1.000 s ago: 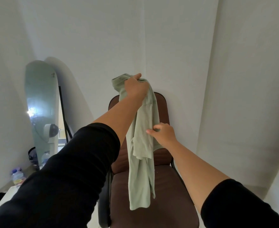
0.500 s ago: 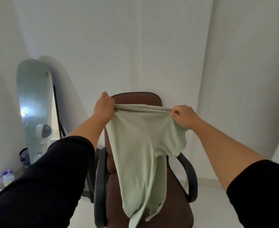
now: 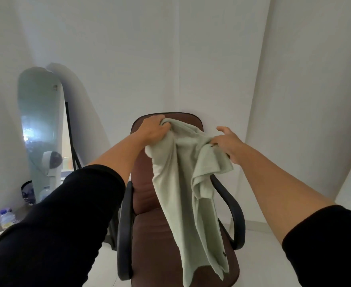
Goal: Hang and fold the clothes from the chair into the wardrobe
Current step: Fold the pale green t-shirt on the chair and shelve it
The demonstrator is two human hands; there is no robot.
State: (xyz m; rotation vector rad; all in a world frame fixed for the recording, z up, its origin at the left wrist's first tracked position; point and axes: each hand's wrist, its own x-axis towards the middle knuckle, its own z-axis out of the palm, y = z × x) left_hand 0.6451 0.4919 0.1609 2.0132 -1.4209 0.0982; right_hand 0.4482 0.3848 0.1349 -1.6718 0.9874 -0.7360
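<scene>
A: Left fingers (image 3: 164,125)?
B: Curled tight round a bunched top edge of the pale green garment (image 3: 188,183), left hand (image 3: 152,129) knuckles-up at frame centre, forearm bare, black sleeve (image 3: 62,220) pushed up past the elbow.
A: And the right fingers (image 3: 214,140)?
B: Pinching a fold of the same cloth lower down; thumb raised and spread clear above it. Right hand (image 3: 228,143) a little right of centre, arm stretched forward, also bare to a black cuff.
A: Cloth itself?
B: Soft, matte, towel-like knit, crumpled between both hands, hanging in long loose folds down to the lower centre, in front of the chair (image 3: 147,204).
A: Chair?
B: Brown padded back and seat, ribbed stitching, curved black armrests. Tall rounded mirror (image 3: 40,125) leaning at the left, small plastic bottle (image 3: 6,218) at lower left.
</scene>
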